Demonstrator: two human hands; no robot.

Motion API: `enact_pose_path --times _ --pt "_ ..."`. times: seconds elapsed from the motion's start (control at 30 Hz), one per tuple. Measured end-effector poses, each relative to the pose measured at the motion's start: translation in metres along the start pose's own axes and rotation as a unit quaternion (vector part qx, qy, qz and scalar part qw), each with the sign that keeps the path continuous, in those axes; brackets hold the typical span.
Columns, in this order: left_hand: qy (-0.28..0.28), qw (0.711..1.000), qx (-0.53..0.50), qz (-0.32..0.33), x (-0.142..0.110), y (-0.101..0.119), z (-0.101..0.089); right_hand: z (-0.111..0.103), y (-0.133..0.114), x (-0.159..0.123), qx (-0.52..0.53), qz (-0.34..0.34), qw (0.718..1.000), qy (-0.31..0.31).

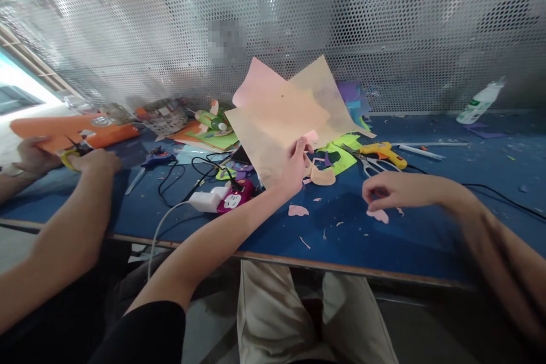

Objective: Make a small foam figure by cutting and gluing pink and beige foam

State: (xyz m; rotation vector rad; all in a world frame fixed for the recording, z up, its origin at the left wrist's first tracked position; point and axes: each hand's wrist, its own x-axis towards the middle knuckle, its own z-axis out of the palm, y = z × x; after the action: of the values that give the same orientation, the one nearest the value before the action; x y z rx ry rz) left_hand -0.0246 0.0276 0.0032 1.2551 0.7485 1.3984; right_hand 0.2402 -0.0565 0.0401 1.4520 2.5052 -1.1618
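Note:
My left hand (294, 166) is closed on the lower edge of a few peach and pink foam sheets (284, 111), lifting them off the blue table (409, 239) so they fan upward. My right hand (390, 190) hovers low over the table with fingers curled in a pinch, just above a small pink cutout (379, 215); whether it holds anything I cannot tell. Another pink scrap (297, 210) and a peach cutout (322, 176) lie between the hands.
Scissors (367, 162) and a yellow glue gun (384, 152) lie behind my right hand. A white bottle (480, 103) lies far right. A power strip (222, 199) with cables sits left. A co-worker's hands (91, 159) cut orange sheet (72, 128) at far left. Perforated metal panel behind.

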Motion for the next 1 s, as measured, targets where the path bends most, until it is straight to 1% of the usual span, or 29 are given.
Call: enact_pose_path --times 0.1,0.17,0.23,0.3,0.33,0.37,0.4,0.43,0.47,0.53,0.6,0.67,0.77,0.83,0.93,1.0 --pt "-0.042 0.999 0.022 -0.007 -0.005 -0.006 0.002 -0.002 -0.005 0.002 0.064 -0.054 0.993 0.085" --pt "-0.069 0.997 0.041 -0.019 -0.007 -0.008 0.003 -0.001 -0.005 0.007 0.113 -0.079 0.976 0.168" --pt "-0.111 0.991 0.068 -0.042 -0.009 -0.009 0.004 0.002 -0.003 0.012 0.139 -0.12 0.943 0.276" --pt "-0.171 0.978 0.098 -0.067 -0.012 -0.007 0.006 0.004 -0.001 0.017 0.115 -0.178 0.895 0.392" --pt "-0.201 0.97 0.112 -0.076 -0.014 -0.006 0.007 0.005 -0.001 0.019 0.091 -0.204 0.872 0.436" --pt "-0.226 0.963 0.124 -0.083 -0.016 -0.003 0.009 0.005 0.0 0.02 0.068 -0.225 0.853 0.466" --pt "-0.244 0.957 0.133 -0.089 -0.018 -0.001 0.01 0.005 0.001 0.021 0.049 -0.239 0.84 0.484" --pt "-0.256 0.952 0.14 -0.092 -0.019 0.001 0.011 0.006 0.002 0.022 0.039 -0.248 0.834 0.491" --pt "-0.263 0.949 0.143 -0.094 -0.02 0.002 0.012 0.006 0.003 0.023 0.035 -0.252 0.834 0.49" --pt "-0.269 0.948 0.144 -0.093 -0.021 0.003 0.012 0.008 0.004 0.025 0.032 -0.248 0.844 0.475" --pt "-0.269 0.948 0.145 -0.087 -0.021 0.002 0.012 0.009 0.003 0.027 0.024 -0.229 0.86 0.455" --pt "-0.252 0.953 0.146 -0.08 -0.019 -0.001 0.011 0.01 0.001 0.027 0.005 -0.199 0.885 0.421" --pt "-0.207 0.964 0.145 -0.078 -0.017 -0.004 0.01 0.008 0.0 0.025 -0.034 -0.149 0.933 0.325" --pt "-0.194 0.967 0.145 -0.082 -0.016 -0.004 0.009 0.003 0.003 0.023 -0.055 -0.119 0.958 0.256" --pt "-0.21 0.962 0.156 -0.075 -0.016 -0.005 0.009 -0.003 0.013 0.017 -0.077 -0.066 0.981 0.165" --pt "-0.226 0.957 0.169 -0.064 -0.015 -0.007 0.008 -0.006 0.02 0.015 -0.077 -0.019 0.991 0.107"
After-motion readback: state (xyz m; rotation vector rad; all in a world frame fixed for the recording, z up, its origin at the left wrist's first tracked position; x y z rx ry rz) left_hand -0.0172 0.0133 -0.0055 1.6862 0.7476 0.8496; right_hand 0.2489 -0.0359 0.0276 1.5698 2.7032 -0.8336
